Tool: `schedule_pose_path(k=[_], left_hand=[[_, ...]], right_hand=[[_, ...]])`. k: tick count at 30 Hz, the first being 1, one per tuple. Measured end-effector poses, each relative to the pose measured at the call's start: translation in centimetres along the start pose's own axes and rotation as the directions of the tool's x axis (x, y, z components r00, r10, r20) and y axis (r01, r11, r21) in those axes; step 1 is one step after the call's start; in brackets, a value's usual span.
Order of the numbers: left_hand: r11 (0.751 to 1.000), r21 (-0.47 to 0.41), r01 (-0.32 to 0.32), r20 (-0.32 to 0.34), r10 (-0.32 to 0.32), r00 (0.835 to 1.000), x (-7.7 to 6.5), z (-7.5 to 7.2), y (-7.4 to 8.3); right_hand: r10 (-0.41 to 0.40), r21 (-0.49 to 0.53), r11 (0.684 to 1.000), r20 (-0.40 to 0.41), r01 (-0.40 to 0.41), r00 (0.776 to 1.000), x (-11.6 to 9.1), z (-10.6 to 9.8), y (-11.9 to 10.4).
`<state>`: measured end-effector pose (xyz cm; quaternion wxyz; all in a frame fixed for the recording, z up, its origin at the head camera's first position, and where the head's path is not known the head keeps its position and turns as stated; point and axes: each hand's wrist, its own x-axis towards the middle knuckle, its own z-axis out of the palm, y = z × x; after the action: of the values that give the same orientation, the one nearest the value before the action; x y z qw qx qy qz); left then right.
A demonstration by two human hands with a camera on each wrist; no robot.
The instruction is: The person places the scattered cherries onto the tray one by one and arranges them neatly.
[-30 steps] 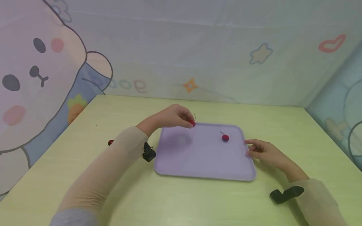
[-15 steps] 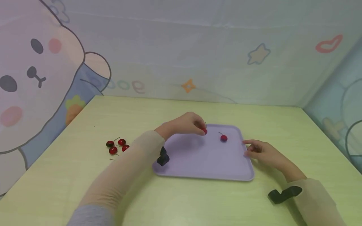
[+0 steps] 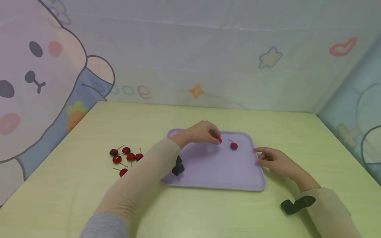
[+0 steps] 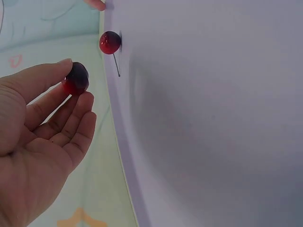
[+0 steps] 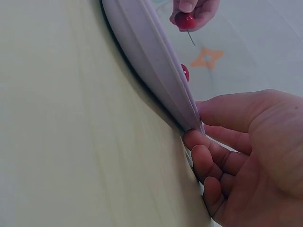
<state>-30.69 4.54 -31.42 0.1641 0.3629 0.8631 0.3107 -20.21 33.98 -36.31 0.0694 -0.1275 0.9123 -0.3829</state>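
Note:
My left hand [image 3: 203, 133] is above the back part of a lilac tray [image 3: 220, 172], pinching a red cherry [image 4: 75, 78] between thumb and fingertips. Just to its right, another cherry [image 3: 234, 145] with a thin stem lies on the tray near the right side. My right hand [image 3: 275, 160] holds the tray's right rim. The right wrist view shows its thumb on one side of the rim [image 5: 177, 90] and fingertips against the other. In that view the held cherry [image 5: 185, 20] has its stem hanging down.
Several dark red cherries [image 3: 131, 157] with stems lie on the pale yellow-green table [image 3: 208, 211], left of the tray; the left forearm partly covers one. Behind the table hangs a printed cloth [image 3: 190, 43]. Each sleeve carries a black wrist mount [image 3: 297, 205].
My left hand has moved right and a little nearer with its cherry, closer to the one on the tray. Its arm now uncovers the cherries at left. My right hand stays at the rim.

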Motion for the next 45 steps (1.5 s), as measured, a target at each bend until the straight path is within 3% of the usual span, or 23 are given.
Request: schedule_pose_path(k=[21, 33, 45], left_hand=[[0.999, 0.027, 0.041, 0.029, -0.041, 0.999, 1.4, 1.3, -0.6], [0.992, 0.060, 0.114, 0.034, -0.116, 0.993, 1.7, 1.8, -0.4], [0.992, 0.060, 0.112, 0.028, -0.114, 0.993, 2.2, 2.2, -0.1]], right_hand=[[-0.006, 0.011, 1.000, 0.007, 0.006, 1.000, 0.2, 0.2, -0.2], [0.018, -0.002, 1.000, 0.029, -0.017, 0.999, 0.4, 0.3, -0.3], [0.023, -0.024, 0.999, 0.009, -0.023, 1.000, -0.1, 0.0, -0.1]])
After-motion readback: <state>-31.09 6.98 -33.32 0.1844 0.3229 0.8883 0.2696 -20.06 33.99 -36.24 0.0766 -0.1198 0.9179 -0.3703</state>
